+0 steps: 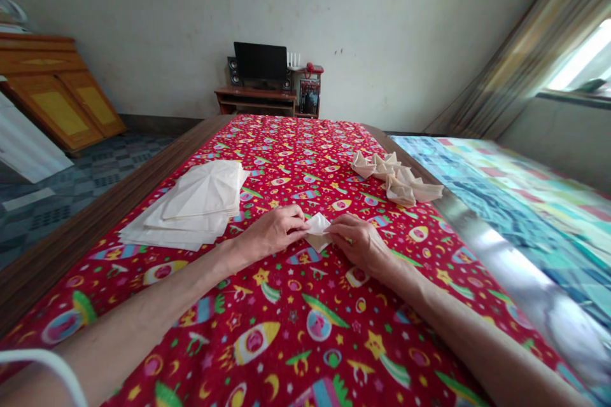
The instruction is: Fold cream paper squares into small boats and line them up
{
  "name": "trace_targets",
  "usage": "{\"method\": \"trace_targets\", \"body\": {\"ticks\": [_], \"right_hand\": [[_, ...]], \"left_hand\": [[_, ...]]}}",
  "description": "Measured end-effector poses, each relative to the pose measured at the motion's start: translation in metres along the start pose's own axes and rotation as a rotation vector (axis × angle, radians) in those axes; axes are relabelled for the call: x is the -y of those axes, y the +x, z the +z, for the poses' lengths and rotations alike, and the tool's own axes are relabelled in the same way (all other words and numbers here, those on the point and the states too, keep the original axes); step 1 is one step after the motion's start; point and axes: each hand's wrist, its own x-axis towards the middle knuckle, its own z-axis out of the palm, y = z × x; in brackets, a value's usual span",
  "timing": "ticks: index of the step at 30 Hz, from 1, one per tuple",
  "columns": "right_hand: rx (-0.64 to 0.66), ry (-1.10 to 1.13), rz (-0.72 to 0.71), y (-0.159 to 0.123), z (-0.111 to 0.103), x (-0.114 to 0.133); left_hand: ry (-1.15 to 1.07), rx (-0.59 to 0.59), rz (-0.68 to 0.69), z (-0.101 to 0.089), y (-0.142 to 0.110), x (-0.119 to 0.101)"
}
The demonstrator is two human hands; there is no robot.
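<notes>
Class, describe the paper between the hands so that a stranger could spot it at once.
Find the red patterned cloth. Near its middle, the left hand and right hand hold a small, diamond-shaped folded paper. Unlike the pile of larger sheets to its left and the peaked folded pieces to its right, it alone is held.

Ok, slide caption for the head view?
Left hand and right hand hold a small folded sheet on a red patterned tablecloth, sheet stack left, folded pieces right.
</notes>
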Motion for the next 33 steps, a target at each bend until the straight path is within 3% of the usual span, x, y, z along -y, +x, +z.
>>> {"method": "trace_targets", "body": {"ticks": [8,12,16,21,27,33], "right_hand": [[-0.003,-0.275,-0.197,-0.001,-0.005,0.004],[0.03,-0.269,-0.229,0.0,-0.006,0.004],[-0.003,-0.101,-0.117,0.0,-0.001,0.001],[-0.001,0.023,0.164,0.003,0.003,-0.001],[0.023,-0.099,0.403,0.009,0.004,-0.002],[0.103,-0.364,0.394,0.011,0.002,0.003]], "left_hand": [[0.227,-0.019,0.139,0.001,-0.008,-0.001],[0.299,0.034,0.172,-0.001,-0.01,-0.003],[0.247,0.017,0.08,0.001,-0.009,-0.003],[-0.011,-0.065,-0.198,0.008,-0.004,-0.001],[0.028,-0.065,-0.322,0.009,-0.001,-0.006],[0.121,-0.032,-0.388,0.008,0.003,-0.008]]}}
